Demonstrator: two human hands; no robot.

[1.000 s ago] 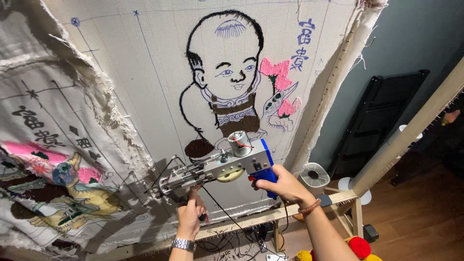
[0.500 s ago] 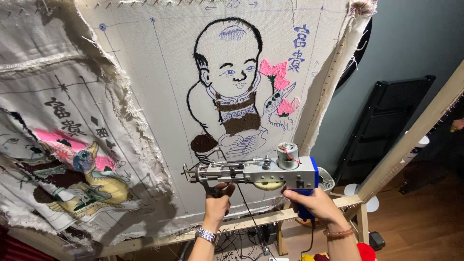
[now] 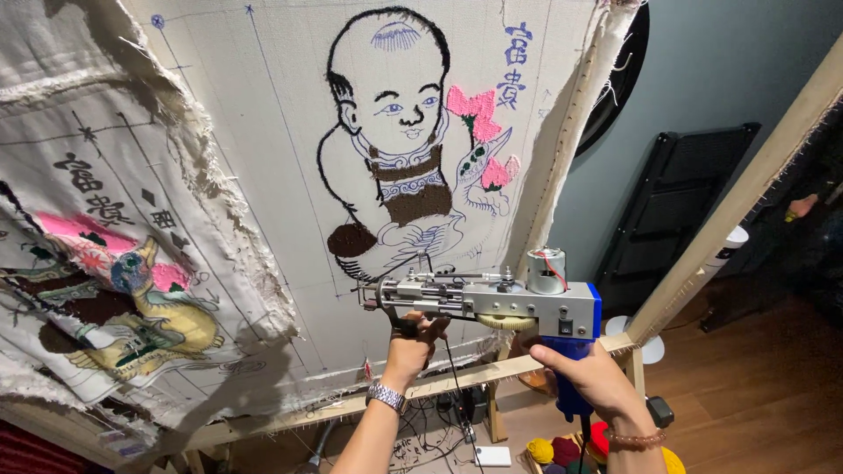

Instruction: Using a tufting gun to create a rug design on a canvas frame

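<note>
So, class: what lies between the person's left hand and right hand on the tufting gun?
In the head view, the gun's silver metal body and a yellowish gear lie between the left hand and right hand.

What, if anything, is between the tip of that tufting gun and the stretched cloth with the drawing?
Nothing visible. The tufting gun, held by the left hand and the right hand, has its tip just off the cloth, below the drawn figure; only a thin yarn strand runs near it.

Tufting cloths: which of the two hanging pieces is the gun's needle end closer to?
The stretched cloth with the black-outlined bald child figure; the tufting gun sits just under that figure. The loose cloth with the yellow animal hangs further left.
</note>
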